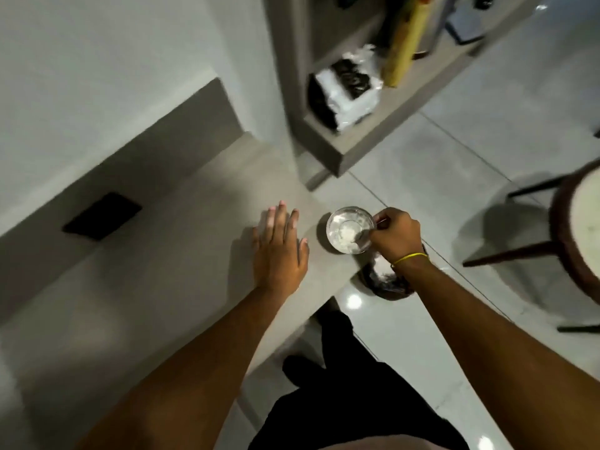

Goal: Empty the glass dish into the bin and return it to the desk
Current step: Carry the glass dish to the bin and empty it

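- Fingers (378, 227) of the right hand (396, 235) pinched the right rim of the small round glass dish (350, 229) on the grey worktop (162, 287).
- Left hand (279, 251), fingers loosely apart, lay flat just left of the dish.
- Dark bin (386, 280) sat just near-right, below the worktop edge.

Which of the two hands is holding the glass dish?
The right hand, with the yellow band at its wrist, grips the glass dish by its rim; the left hand lies open beside it.

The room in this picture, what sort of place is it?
Probably a home room or small office: a grey desk against the wall, open shelves holding packets, a tiled floor, and a round stool nearby.
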